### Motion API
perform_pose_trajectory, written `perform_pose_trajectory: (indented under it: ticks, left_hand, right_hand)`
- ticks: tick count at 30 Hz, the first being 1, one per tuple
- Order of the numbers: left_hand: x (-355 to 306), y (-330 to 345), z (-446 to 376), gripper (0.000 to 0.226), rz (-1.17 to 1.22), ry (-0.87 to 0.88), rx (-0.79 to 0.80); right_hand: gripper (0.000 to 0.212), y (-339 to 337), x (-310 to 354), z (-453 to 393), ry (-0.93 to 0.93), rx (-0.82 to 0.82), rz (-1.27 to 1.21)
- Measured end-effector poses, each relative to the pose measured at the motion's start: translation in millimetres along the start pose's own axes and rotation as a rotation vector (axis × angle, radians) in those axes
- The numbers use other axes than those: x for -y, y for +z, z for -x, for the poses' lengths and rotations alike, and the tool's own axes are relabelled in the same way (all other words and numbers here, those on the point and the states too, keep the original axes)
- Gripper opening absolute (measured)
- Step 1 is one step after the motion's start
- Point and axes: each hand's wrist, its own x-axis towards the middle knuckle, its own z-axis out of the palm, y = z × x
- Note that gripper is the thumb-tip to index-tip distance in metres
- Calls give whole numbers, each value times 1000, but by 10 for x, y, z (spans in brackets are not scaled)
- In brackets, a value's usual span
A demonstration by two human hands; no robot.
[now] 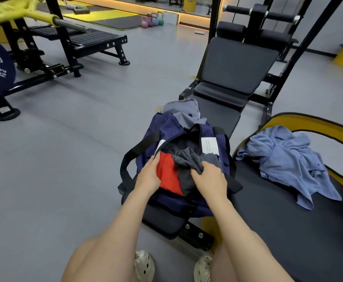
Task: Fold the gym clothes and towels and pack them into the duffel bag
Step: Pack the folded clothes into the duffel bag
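now we see the navy bag (167, 131) sitting unzipped on the black bench (225, 112), its black straps fallen to either side. inside it lies a red garment (167, 176), and beside that a dark grey garment (186, 161), bunched and half out of the opening. our right hand (208, 177) has its fingers curled into a fold of the grey garment, gripping it. our left hand (149, 174) lies with straight fingers along the bag's near-left rim, touching the red garment; whether it presses or merely rests we cannot quite tell. a blue towel (288, 161) lies crumpled, unfolded, on the black-and-yellow pad (288, 210) to the right, well apart from the bag. a grey cloth (181, 108) hangs over the bag's far end.
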Motion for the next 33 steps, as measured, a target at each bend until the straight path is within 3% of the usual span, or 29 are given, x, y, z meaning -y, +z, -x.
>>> perform_pose_trajectory:
  ticks: [4,6,9,12,17,20,27,33]
  left_hand:
    - [18,-11,-27,103,49,9,3]
    - [33,-4,-36,102,51,25,2]
    - [43,15,-39,92,48,37,10]
    - [49,10,-37,84,63,47,19]
    - [25,-28,5,82,46,81,54]
    - [-63,-80,71,81,-56,81,79]
    - [-231,-126,190,82,-342,89,79]
    - [-253,-140,207,79,-383,96,48]
  right_hand:
    - [17,52,143,-67,19,-105,-207]
    - [20,145,251,-82,-7,-14,-260]
    - [40,343,332,-70,-174,172,-133]
    - [42,415,299,-35,-204,186,-229]
    - [47,580,187,-116,-342,374,97]
    - [49,654,207,-126,-352,394,232]
    - [51,762,339,-170,-378,494,373]
    - [48,631,199,-196,-440,316,385]
